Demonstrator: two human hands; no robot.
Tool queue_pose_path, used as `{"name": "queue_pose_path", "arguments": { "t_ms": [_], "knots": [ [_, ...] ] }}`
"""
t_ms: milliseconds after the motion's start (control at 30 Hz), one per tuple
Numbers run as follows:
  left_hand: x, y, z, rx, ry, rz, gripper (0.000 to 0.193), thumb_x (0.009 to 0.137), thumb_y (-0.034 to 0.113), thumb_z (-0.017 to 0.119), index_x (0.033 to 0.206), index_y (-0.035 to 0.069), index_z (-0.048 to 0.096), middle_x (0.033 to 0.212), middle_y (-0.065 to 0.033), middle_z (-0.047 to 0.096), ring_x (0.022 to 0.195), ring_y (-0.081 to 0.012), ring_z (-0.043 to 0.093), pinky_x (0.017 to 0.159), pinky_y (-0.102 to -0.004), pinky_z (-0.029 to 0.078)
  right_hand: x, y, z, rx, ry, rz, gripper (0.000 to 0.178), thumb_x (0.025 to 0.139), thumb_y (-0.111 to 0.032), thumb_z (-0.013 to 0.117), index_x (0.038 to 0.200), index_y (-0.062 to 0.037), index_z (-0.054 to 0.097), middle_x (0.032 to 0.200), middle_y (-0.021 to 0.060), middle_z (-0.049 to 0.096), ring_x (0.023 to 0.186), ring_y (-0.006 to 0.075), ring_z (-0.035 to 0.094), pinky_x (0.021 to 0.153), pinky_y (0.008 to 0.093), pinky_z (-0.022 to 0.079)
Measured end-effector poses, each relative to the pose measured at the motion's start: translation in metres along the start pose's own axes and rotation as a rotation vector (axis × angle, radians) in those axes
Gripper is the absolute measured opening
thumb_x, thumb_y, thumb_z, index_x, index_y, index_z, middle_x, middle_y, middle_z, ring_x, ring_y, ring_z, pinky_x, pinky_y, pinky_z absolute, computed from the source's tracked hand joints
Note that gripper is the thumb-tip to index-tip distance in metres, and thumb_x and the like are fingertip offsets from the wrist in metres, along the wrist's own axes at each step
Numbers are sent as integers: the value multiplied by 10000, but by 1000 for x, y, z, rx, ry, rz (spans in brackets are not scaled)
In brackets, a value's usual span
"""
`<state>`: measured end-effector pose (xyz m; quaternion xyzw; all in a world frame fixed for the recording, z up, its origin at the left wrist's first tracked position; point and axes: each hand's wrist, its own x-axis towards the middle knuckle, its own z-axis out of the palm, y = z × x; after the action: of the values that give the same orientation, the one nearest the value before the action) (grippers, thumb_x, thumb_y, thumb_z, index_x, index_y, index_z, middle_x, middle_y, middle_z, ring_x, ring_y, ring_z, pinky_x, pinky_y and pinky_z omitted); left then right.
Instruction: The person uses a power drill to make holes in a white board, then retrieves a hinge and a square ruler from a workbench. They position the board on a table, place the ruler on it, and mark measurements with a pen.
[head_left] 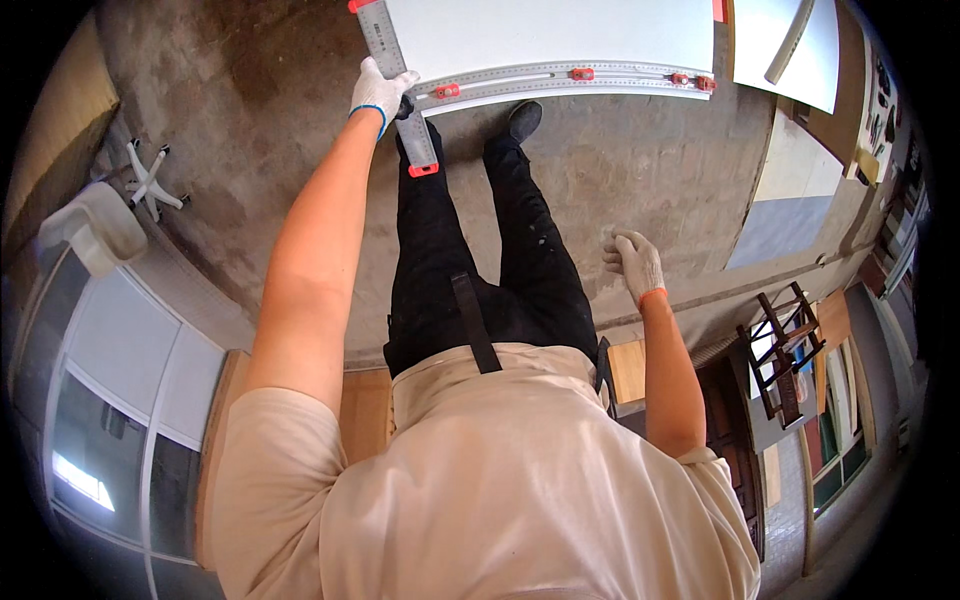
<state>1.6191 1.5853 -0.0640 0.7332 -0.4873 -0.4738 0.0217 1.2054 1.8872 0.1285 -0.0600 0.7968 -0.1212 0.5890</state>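
Observation:
My left hand (374, 90), in a white glove with a blue cuff, grips the short crosspiece of a metal T-square ruler (510, 82) beside a black knob. Its thumb points toward the long arm. This long, slotted arm lies along the near edge of a white board (570, 30) and carries small red sliders. Red caps finish both ends of the crosspiece. Away from the board, at the right of my body, hangs my right hand (636, 264). It wears a pale glove with an orange cuff, holds nothing, and has its fingers loosely bent and apart.
On the right, a long bench bears another white sheet (795, 50) with a wooden strip (790, 42) on it. A dark wooden stool frame (780, 350) stands lower right. At left are a white chair (95, 230), its star base (152, 180) and glazed panels (130, 400).

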Motion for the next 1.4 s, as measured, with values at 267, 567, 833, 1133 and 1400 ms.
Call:
{"name": "queue_pose_path", "arguments": {
  "t_ms": [267,567,833,1133,1400],
  "knots": [
    [-4,4,1,26,15,4,693,853,367,843,1297,-58,523,1226,-267,708,1126,-369,708,1010,-444,529,-4,-3,5,-9,4,10,408,1023,-181,552,1333,74,625,1033,143,728,834,177,701,737,311,595],
    [-4,-1,0,15,-10,9,689,851,339,851,1308,-56,520,1232,-265,712,1145,-366,707,1017,-442,532,-2,2,4,-39,7,23,429,1017,-180,549,1355,74,618,1047,144,731,850,181,710,743,301,599],
    [-15,10,-6,-9,-40,-24,721,854,320,845,1346,-65,485,1268,-286,699,1181,-384,698,1045,-442,528,-3,-2,9,-32,-3,27,422,1023,-178,546,1358,68,619,1035,135,724,826,177,697,733,304,592],
    [-13,14,-4,60,-20,-58,736,856,305,848,1360,-69,463,1288,-308,681,1202,-406,686,1050,-451,526,-6,-10,12,-58,-8,13,412,1033,-196,551,1341,67,628,1024,139,725,853,179,696,754,313,591],
    [-16,19,-5,19,-28,-53,711,863,274,836,1341,-76,443,1302,-321,666,1221,-416,674,1063,-465,512,-11,-10,4,-57,-6,-7,414,1023,-184,544,1330,82,626,1031,152,727,852,184,694,754,315,587]
  ]
}}
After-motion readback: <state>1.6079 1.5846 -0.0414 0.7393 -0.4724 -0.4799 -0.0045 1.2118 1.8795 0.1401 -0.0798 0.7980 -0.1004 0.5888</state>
